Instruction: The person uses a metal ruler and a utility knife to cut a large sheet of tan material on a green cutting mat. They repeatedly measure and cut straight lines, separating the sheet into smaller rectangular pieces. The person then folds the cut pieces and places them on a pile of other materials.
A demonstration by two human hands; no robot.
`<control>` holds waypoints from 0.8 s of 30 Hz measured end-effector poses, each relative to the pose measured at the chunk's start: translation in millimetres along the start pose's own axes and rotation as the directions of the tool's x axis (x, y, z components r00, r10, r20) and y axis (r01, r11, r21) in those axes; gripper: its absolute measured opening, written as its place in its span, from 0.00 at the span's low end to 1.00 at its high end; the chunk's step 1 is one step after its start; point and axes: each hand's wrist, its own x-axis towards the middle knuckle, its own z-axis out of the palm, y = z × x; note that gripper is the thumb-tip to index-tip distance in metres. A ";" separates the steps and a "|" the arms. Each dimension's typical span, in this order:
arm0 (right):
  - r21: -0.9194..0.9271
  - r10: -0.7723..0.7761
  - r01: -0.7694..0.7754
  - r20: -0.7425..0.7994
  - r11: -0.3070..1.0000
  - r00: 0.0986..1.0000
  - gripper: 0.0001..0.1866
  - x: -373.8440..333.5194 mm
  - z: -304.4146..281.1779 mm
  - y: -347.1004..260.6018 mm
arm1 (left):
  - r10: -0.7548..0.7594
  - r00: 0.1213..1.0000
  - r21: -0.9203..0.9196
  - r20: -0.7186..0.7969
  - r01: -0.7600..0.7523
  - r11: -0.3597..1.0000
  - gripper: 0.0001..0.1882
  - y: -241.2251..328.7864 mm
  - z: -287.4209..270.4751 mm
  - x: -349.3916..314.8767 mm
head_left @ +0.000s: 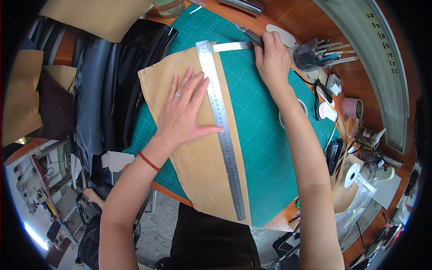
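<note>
My left hand (183, 110) lies flat with its fingers spread on a tan sheet (202, 180), which looks like leather or heavy paper. Its thumb and some fingertips touch a long steel ruler (228, 155), which lies along the sheet's right side. At the ruler's far end a short metal strip (231, 46) points right; I cannot tell whether the two are joined. Beyond it, my right hand (273, 60) is closed around a craft knife (252, 36) with a dark handle, its blade pointing up and left. Under everything is a green cutting mat (265, 144).
Rolls of black material (101, 90) and tan and brown pieces (22, 99) lie at the left. A pen holder (308, 55), tape rolls (352, 108), a white spool (352, 175) and loose tools crowd the right side. A glass jar (168, 6) stands at the back.
</note>
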 end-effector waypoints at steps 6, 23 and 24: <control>-0.079 -0.007 0.009 0.019 0.997 1.000 0.11 2.8 3.6 -5.8 | -0.006 1.000 0.004 0.019 0.006 1.000 0.64 -1.8 -0.5 0.4; -0.070 -0.021 0.022 0.005 0.997 1.000 0.11 4.1 2.0 -0.8 | -0.007 1.000 0.037 0.015 0.006 0.999 0.59 0.6 -1.6 2.3; -0.054 -0.039 0.037 -0.027 0.998 0.999 0.10 1.7 -3.5 0.6 | -0.004 1.000 0.036 0.014 0.003 0.999 0.59 1.3 -1.1 2.1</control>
